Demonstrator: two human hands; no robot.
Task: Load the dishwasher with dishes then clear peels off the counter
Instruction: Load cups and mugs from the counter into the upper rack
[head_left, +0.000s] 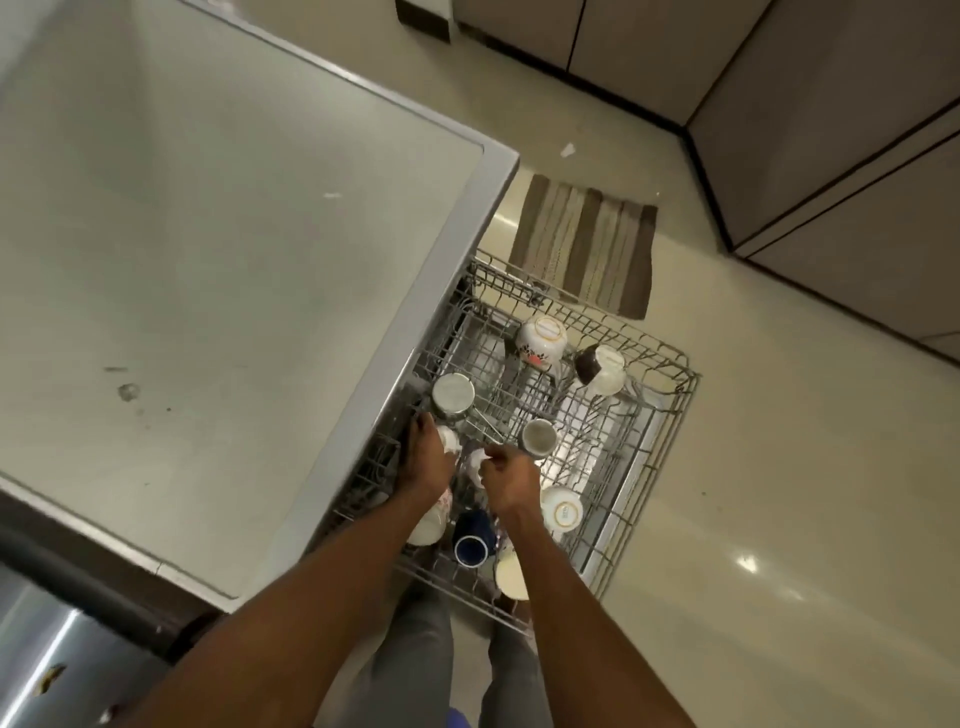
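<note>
In the pulled-out rack (670, 410), at 6 o'clock of the desk (218, 270), both hands, left hand (427, 462) and right hand (508, 480), seem gripping small cups that could knock neighbours and chip.

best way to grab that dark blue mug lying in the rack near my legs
Take the dark blue mug by its body, coming from above with thumb and fingers across its sides. It lies on its side in the rack, open mouth toward you; its handle is not visible. The left hand and right hand are busy just beyond it.
</note>
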